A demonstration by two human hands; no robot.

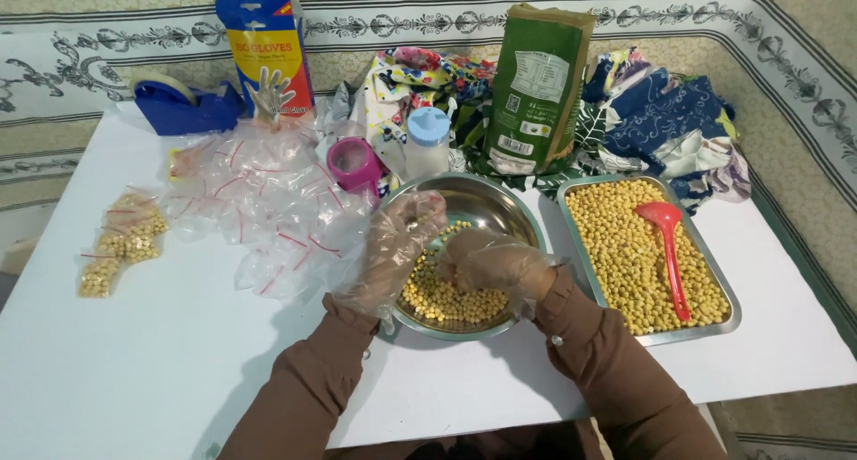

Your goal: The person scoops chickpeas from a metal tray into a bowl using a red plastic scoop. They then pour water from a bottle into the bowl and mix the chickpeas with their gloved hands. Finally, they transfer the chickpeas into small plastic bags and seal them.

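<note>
Soybeans (446, 295) in round steel bowl (522, 223) at table centre, both gloved hands over them. Right hand (491, 265) closed around a pinch of beans down in bowl; left hand (397, 246) raised at bowl's left rim, fingers loosely curled, holding a clear bag by the look of it, hard to tell through glove. Judged early on: only a few filled bags (120, 246) at far left, big heap of empty zip bags (259, 210) untouched, steel tray (728, 313) at right full of beans with red scoop (668, 241) lying on top. Behind: green sack (538, 89), patterned cloth (665, 121), glove pack (266, 54), blue tape dispenser (183, 107), white bottle (428, 143), pink tape roll (354, 163). Empty bags crowding left hand's side
</note>
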